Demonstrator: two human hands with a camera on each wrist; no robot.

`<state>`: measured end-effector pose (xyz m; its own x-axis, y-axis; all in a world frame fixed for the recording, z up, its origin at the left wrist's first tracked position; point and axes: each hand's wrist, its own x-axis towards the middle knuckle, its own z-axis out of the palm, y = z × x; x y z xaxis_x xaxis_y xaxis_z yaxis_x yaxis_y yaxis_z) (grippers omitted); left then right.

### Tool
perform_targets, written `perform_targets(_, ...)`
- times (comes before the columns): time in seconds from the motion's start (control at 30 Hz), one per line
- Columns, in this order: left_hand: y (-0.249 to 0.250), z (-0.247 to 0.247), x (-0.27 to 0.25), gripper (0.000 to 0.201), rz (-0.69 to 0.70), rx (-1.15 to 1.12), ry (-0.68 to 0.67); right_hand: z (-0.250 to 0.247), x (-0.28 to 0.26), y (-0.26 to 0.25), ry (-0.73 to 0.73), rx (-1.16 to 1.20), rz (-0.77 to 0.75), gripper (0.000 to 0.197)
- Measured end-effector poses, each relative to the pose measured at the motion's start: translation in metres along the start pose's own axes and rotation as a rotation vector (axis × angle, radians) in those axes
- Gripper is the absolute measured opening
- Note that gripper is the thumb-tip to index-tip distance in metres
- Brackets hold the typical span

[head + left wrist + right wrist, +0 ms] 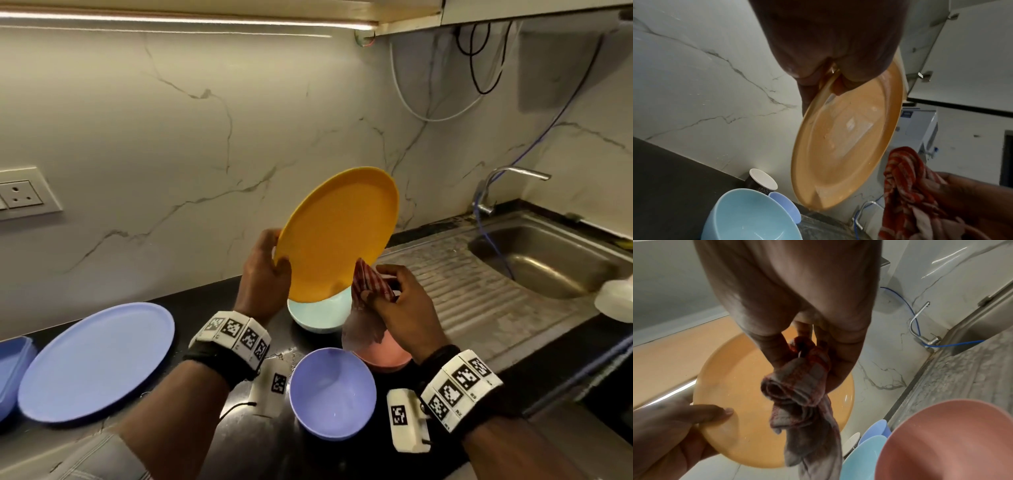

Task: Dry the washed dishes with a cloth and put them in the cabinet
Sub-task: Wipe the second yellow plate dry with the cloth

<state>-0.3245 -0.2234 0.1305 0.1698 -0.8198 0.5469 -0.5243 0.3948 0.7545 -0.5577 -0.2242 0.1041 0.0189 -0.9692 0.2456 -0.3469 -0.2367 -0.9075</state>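
Note:
An orange plate stands tilted on edge in the air above a light blue bowl. My left hand grips its left rim, thumb on the near face and fingers behind. The left wrist view shows water drops on the plate. My right hand holds a bunched red-and-white checked cloth just beside the plate's lower right rim. In the right wrist view the cloth hangs from my fingers in front of the plate.
On the black counter sit a lilac bowl, a pink bowl, a lilac plate and a blue container. A steel drainboard, sink and faucet lie to the right. A cabinet underside runs overhead.

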Motion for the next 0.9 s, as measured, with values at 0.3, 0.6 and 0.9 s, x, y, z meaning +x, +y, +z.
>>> perform_targets(0.3, -0.013, -0.053, -0.019, 0.040, -0.290, -0.385, -0.069, 0.020, 0.042, -0.044, 0.114, -0.149, -0.204, 0.044)
perform_targets(0.6, -0.016, -0.074, -0.037, 0.070, -0.433, -0.659, -0.181, 0.053, 0.068, -0.071, 0.181, -0.370, -0.250, 0.040)
perform_targets(0.9, -0.007, -0.082, -0.045, 0.069, -0.466, -0.700, -0.284, 0.094, 0.049, -0.076, 0.145, -0.289, -0.466, 0.047)
